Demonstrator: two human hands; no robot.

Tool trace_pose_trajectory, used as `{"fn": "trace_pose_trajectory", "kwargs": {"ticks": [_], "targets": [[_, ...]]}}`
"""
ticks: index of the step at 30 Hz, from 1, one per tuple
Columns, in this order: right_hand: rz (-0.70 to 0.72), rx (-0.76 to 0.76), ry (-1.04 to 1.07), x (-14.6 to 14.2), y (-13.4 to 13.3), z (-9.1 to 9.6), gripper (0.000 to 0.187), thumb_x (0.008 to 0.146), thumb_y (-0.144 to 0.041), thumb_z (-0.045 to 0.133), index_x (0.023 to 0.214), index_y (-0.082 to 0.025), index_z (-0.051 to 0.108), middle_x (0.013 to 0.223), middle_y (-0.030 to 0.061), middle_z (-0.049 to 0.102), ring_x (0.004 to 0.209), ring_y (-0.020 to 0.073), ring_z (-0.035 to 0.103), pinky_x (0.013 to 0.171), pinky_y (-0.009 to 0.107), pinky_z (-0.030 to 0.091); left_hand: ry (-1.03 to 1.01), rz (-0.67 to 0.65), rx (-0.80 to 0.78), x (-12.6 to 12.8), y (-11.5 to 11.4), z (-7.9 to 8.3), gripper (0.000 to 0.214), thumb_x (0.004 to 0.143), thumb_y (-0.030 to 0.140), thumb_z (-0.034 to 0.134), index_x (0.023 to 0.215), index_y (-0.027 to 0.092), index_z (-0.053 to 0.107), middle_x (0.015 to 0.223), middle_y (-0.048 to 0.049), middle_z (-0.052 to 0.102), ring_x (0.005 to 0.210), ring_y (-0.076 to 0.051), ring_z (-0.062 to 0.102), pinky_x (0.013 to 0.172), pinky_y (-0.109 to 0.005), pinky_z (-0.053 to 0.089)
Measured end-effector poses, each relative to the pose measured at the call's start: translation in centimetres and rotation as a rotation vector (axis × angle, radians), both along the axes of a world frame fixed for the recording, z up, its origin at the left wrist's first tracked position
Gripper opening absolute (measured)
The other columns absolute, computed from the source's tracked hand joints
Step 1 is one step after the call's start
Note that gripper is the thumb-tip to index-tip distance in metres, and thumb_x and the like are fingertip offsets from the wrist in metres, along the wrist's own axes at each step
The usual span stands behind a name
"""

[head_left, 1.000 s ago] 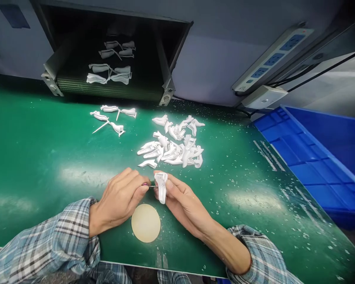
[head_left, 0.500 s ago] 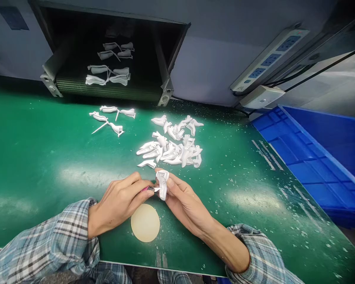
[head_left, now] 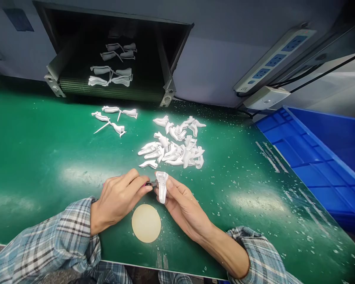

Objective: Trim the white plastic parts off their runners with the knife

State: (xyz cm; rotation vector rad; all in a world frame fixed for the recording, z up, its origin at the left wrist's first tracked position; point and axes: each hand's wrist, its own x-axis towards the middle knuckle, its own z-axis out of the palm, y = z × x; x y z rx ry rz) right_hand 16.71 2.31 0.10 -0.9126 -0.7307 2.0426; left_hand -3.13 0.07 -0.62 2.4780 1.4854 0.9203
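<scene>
The left hand (head_left: 120, 201) pinches a slim tool (head_left: 150, 183), perhaps a knife, though the grip hides most of it; its end meets the left side of a white part (head_left: 162, 187). The right hand (head_left: 185, 209) pinches that part, holding it above the table (head_left: 62, 157), just nearer than the pile (head_left: 187, 154) of similar pieces. A pale disc (head_left: 146, 223) lies between the wrists. More pieces sit on the conveyor (head_left: 112, 90) beyond.

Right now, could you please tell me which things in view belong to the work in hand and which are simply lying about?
Work in hand:
small tool, in left hand
white part, in right hand
piled white parts, probably
joined white parts, probably

Lying about, apparently:
pale disc, untouched
blue crate, untouched
</scene>
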Motion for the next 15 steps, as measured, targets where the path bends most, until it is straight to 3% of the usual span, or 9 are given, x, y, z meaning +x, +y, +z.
{"fn": "trace_pose_trajectory", "kwargs": {"ticks": [3, 7, 9, 13, 15], "targets": [[0.020, -0.009, 0.009, -0.1, -0.1, 0.0, 0.025, 0.090, -0.040, 0.075, 0.102, -0.018, 0.077, 0.087, 0.0016, 0.063, 0.078, 0.0107, 0.051, 0.074, 0.021, 0.048, 0.001, 0.050, 0.084, -0.4, 0.4, 0.2, 0.021, 0.105, 0.030, 0.049, 0.104, 0.017, 0.065, 0.084, -0.0016, 0.063, 0.067, -0.013, 0.059, 0.058, -0.026, 0.040], [0.046, -0.045, -0.001, 0.0, -0.2, -0.1, 0.028, 0.089, -0.041, 0.077, 0.105, -0.018, 0.076, 0.084, 0.0019, 0.063, 0.075, 0.0107, 0.053, 0.070, 0.022, 0.050, -0.202, 0.162, 0.054, -1.1, 0.8, 0.6, 0.016, 0.105, 0.028, 0.049, 0.106, 0.018, 0.062, 0.091, -0.0026, 0.064, 0.076, -0.013, 0.059, 0.064, -0.024, 0.041], [0.034, -0.030, -0.005, 0.1, -0.2, -0.2, 0.029, 0.088, -0.041, 0.077, 0.109, -0.020, 0.075, 0.087, 0.0023, 0.066, 0.075, 0.0110, 0.056, 0.071, 0.023, 0.052, -0.318, 0.130, -0.114, -1.0, 0.7, 0.7, 0.015, 0.103, 0.033, 0.053, 0.103, 0.019, 0.059, 0.087, -0.0005, 0.062, 0.072, -0.012, 0.056, 0.063, -0.024, 0.040], [-0.015, 0.062, -0.051, 0.2, -0.3, -0.1, 0.032, 0.085, -0.033, 0.081, 0.115, -0.026, 0.072, 0.102, 0.0030, 0.072, 0.082, 0.0124, 0.062, 0.081, 0.026, 0.054, -0.637, -0.042, -0.619, 0.1, 0.1, 1.0, 0.021, 0.096, 0.038, 0.064, 0.103, 0.021, 0.052, 0.078, 0.0038, 0.063, 0.066, -0.011, 0.056, 0.060, -0.021, 0.042], [0.010, 0.106, -0.060, 0.3, -0.3, 0.1, 0.035, 0.084, -0.030, 0.082, 0.117, -0.027, 0.071, 0.111, 0.0045, 0.072, 0.091, 0.0154, 0.065, 0.087, 0.030, 0.054, -0.774, -0.040, -0.690, 0.5, 0.1, 1.2, 0.018, 0.097, 0.035, 0.062, 0.104, 0.021, 0.054, 0.084, 0.0018, 0.066, 0.073, -0.012, 0.060, 0.065, -0.022, 0.046]]}}
